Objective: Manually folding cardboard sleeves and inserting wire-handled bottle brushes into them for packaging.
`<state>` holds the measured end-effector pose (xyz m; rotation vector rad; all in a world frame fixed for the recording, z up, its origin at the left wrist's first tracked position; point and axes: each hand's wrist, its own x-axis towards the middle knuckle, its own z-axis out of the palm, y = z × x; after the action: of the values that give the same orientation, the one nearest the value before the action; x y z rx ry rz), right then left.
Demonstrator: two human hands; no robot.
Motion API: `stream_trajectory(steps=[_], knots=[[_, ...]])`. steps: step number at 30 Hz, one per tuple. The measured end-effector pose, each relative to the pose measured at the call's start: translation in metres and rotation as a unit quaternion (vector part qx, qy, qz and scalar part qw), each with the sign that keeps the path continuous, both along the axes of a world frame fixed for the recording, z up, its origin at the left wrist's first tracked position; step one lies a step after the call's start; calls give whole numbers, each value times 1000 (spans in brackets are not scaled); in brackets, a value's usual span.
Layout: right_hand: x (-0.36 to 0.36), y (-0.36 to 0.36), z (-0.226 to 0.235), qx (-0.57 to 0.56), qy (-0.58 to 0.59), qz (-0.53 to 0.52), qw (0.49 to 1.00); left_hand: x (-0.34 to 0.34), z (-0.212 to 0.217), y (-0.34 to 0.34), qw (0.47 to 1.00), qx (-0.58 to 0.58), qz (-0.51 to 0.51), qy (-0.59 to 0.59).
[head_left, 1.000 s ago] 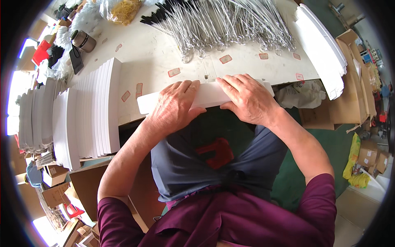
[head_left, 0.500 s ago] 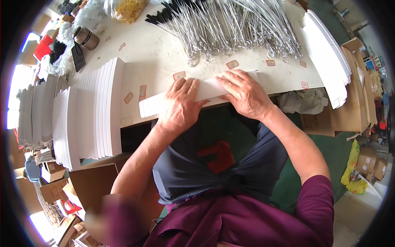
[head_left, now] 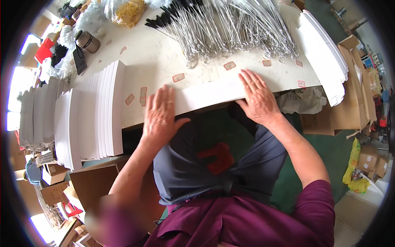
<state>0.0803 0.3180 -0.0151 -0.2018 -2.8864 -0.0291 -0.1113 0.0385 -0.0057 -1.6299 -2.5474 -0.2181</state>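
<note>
A long, narrow white box or folded card (head_left: 210, 94) lies along the near edge of the table, between my two hands. Stretched fingers of my left hand (head_left: 159, 117) rest flat over its left end, the thumb pointing out to the right. At the right end lies my right hand (head_left: 260, 98), fingers extended and the thumb toward the table edge. Neither hand wraps around the piece; both ends are hidden under the fingers. To the left stands a row of similar white pieces (head_left: 92, 113), packed upright side by side.
Many metal skewer-like rods with ring ends (head_left: 238, 31) cover the far table. Flat white pieces (head_left: 323, 53) are stacked at the right edge, near a cardboard box (head_left: 354, 90). A metal flask (head_left: 87, 42) and a dark phone (head_left: 79, 59) lie far left.
My hands have spread apart: the left moved left and nearer, the right slightly to the right. More of the white piece shows between them, and their fingers have straightened.
</note>
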Motion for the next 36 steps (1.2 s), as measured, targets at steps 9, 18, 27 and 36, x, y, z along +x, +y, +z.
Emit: stream_trajectory(steps=[9,18,27,36], knots=[[12,10,-5,-59,77,11,995,-1,-6,-28,999,28,7,45],[14,-53,25,-114,128,216,961,63,63,-11,963,22,-90,-252],[35,-86,28,-207,214,88,951,75,45,-10,941,17,44,-335],[40,-124,-3,-333,267,29,904,92,28,-30,945,47,66,-317]])
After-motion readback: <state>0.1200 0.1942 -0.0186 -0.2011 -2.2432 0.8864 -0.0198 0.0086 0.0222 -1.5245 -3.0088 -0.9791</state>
